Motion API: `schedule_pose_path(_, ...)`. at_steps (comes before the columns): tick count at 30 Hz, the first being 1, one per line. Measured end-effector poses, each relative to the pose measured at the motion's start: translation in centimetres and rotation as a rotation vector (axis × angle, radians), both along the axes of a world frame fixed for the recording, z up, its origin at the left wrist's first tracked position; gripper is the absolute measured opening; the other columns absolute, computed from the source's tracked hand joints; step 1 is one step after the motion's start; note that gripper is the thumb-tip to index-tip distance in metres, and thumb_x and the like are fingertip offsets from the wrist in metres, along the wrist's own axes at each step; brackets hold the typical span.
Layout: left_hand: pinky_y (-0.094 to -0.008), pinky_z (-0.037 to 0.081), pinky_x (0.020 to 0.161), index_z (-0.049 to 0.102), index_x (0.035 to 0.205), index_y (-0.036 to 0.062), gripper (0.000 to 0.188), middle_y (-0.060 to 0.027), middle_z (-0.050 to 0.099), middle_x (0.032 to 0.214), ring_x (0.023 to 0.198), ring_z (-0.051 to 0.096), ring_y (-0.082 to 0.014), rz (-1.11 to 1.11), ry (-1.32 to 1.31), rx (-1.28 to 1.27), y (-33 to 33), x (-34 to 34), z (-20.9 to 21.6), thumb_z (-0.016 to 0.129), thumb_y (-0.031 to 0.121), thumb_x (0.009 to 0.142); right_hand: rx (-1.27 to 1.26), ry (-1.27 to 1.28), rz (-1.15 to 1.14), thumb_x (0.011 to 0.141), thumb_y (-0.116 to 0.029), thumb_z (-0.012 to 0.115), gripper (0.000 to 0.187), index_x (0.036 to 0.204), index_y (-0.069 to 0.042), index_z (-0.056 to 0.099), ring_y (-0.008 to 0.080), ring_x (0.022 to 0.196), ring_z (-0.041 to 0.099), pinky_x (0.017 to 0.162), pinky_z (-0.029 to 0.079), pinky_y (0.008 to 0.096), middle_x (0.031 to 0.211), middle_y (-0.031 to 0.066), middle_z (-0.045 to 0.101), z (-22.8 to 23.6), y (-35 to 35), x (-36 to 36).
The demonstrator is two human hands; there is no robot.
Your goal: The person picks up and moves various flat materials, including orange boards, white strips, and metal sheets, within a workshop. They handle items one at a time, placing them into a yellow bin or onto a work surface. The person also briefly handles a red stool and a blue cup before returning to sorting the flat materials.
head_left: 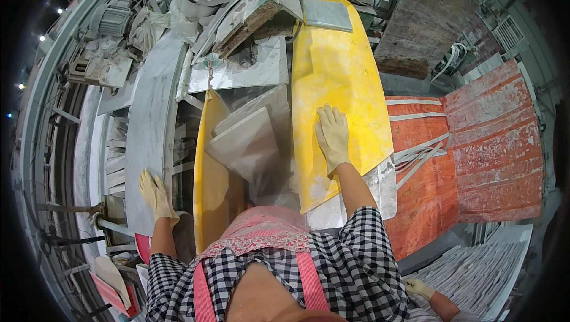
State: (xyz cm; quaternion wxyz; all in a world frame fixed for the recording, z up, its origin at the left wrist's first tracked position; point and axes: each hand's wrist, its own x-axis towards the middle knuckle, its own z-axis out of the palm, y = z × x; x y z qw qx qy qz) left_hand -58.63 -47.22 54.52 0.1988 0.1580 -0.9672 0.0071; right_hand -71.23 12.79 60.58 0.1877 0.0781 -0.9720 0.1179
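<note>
My left hand [155,194], in a cream rubber glove, lies with fingers stretched out on the edge of a long grey-veined stone slab [155,102]. My right hand [332,138], gloved the same way, rests flat on a long yellow sheet [338,72] dusted with white, its fingers straight. Beneath the near end of that sheet shows a pale stone slab [380,188]. Between my hands, a second yellow sheet [208,161] stands on edge. Beside it, several broken pale stone pieces [249,144] lean in the gap.
A grey tile [328,14] lies on the yellow sheet's far end. Orange-red boards [418,185] with loose straps stand at right. Stacked thin strips [475,274] fill the lower right, near another person's gloved hand [420,288]. Motors [111,18] and cluttered machinery line the far side.
</note>
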Motion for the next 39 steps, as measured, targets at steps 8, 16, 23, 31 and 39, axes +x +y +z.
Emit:
schedule_pose_path(8, -0.0473, 0.031, 0.115, 0.051, 0.142, -0.0030, 0.050, -0.0237, 0.051, 0.146, 0.137, 0.044, -0.0397, 0.016, -0.013, -0.009, 0.1, 0.0, -0.1, 0.049, 0.027, 0.102, 0.023, 0.070, -0.005, 0.093, -0.019, 0.055, 0.038, 0.128, -0.004, 0.058, 0.0371, 0.125, 0.049, 0.112, 0.034, 0.0523, 0.136, 0.0165, 0.056, -0.2, -0.2, -0.1)
schedule_pose_path(16, -0.0469, 0.031, 0.116, 0.050, 0.143, -0.0022, 0.051, -0.0229, 0.050, 0.147, 0.138, 0.043, -0.0394, 0.040, -0.033, 0.005, -0.1, 0.0, -0.4, 0.048, 0.028, 0.103, 0.012, 0.096, 0.013, 0.093, -0.018, 0.055, 0.036, 0.126, -0.005, 0.059, 0.0364, 0.122, 0.050, 0.109, 0.036, 0.0516, 0.133, 0.0164, 0.058, 0.4, -0.3, 0.0)
schedule_pose_path(23, -0.0480, 0.030, 0.115, 0.049, 0.144, -0.0013, 0.051, -0.0231, 0.050, 0.148, 0.137, 0.044, -0.0404, 0.020, -0.020, -0.010, -0.3, 0.1, -0.7, 0.048, 0.028, 0.103, -0.009, 0.085, 0.021, 0.090, -0.017, 0.056, 0.036, 0.124, -0.004, 0.059, 0.0359, 0.122, 0.049, 0.109, 0.037, 0.0526, 0.131, 0.0160, 0.058, 0.6, -0.4, 0.1)
schedule_pose_path(31, -0.0481, 0.032, 0.115, 0.050, 0.143, -0.0010, 0.050, -0.0227, 0.051, 0.146, 0.137, 0.044, -0.0403, -0.010, 0.029, -0.008, -0.8, 0.0, -1.1, 0.049, 0.029, 0.102, 0.013, 0.073, 0.021, 0.089, -0.016, 0.056, 0.036, 0.124, -0.005, 0.059, 0.0359, 0.123, 0.049, 0.107, 0.037, 0.0509, 0.132, 0.0156, 0.057, 0.6, -0.4, -0.1)
schedule_pose_path(39, -0.0491, 0.031, 0.116, 0.051, 0.142, 0.0002, 0.051, -0.0218, 0.051, 0.147, 0.139, 0.043, -0.0385, 0.063, -0.018, 0.032, 1.4, -0.2, 0.8, 0.054, 0.026, 0.098, 0.014, 0.091, 0.016, 0.091, -0.017, 0.055, 0.040, 0.129, -0.004, 0.058, 0.0386, 0.128, 0.049, 0.112, 0.033, 0.0510, 0.134, 0.0175, 0.058, -0.5, 0.1, 0.3)
